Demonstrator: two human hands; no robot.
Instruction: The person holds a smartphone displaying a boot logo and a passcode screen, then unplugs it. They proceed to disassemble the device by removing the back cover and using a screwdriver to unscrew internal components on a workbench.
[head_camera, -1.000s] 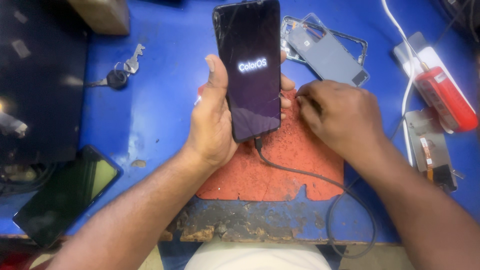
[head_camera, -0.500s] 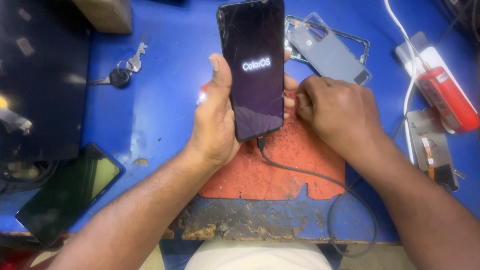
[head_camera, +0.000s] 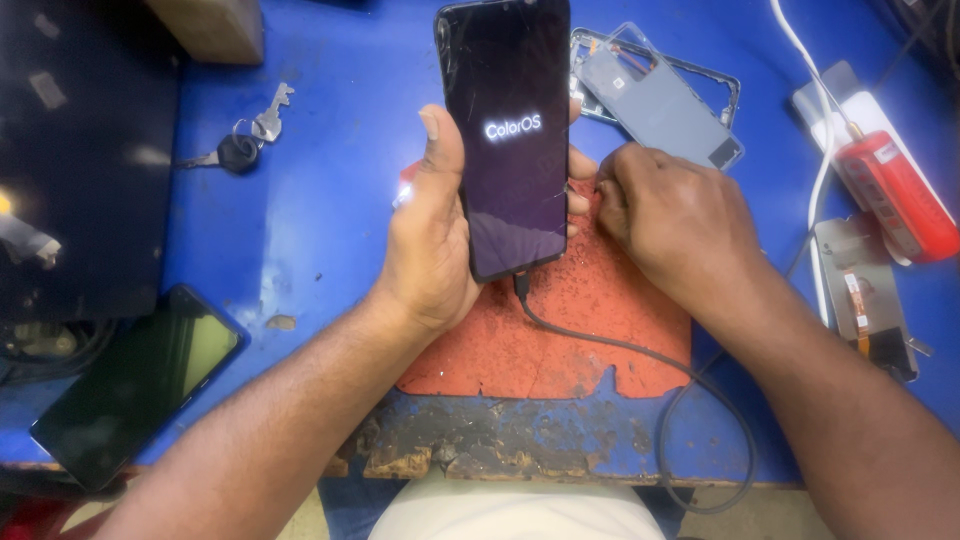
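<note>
My left hand (head_camera: 430, 240) grips a black smartphone (head_camera: 510, 180) upright above the bench. Its cracked screen is lit with a white logo on a dark background. A black cable (head_camera: 620, 350) is plugged into the phone's bottom edge and loops down past the bench front. My right hand (head_camera: 680, 215) rests knuckles up on the worn red mat (head_camera: 560, 340), fingers curled beside the phone's right edge. Whether those fingers pinch anything is hidden.
A grey phone back cover and frame (head_camera: 660, 100) lie behind my right hand. Keys (head_camera: 245, 140) sit at the left, a dark phone (head_camera: 135, 385) at the front left, a red tool (head_camera: 895, 190) with white cable and a display part (head_camera: 865, 300) at the right.
The phone and both hands hold nearly the same pose; the view has shifted slightly. The logo stays on the screen.
</note>
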